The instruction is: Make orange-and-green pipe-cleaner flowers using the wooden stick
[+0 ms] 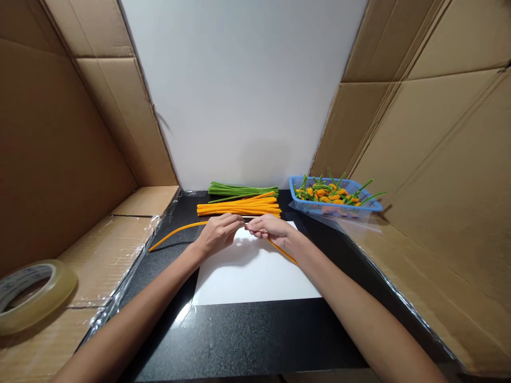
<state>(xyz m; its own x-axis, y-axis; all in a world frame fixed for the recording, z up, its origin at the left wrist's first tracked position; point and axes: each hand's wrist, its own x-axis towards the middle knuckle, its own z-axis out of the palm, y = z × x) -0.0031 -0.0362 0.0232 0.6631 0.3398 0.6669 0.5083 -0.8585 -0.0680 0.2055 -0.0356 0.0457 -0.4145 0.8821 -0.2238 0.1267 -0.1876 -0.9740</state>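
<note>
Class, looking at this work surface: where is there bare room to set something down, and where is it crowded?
Free: the near half of the white sheet and the black tabletop between the forearms. Crowded: the far edge, with orange stems, green stems and the blue basket, and where the left hand and right hand work.

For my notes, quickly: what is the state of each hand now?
Left hand: closed, pinching the orange pipe cleaner.
Right hand: closed, pinching the same pipe cleaner.

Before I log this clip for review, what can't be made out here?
- Head view: the middle of the orange pipe cleaner is hidden by the left hand and right hand.
- The pieces in the blue basket are too small to tell.
- The tape roll is cut by the left edge.
</note>
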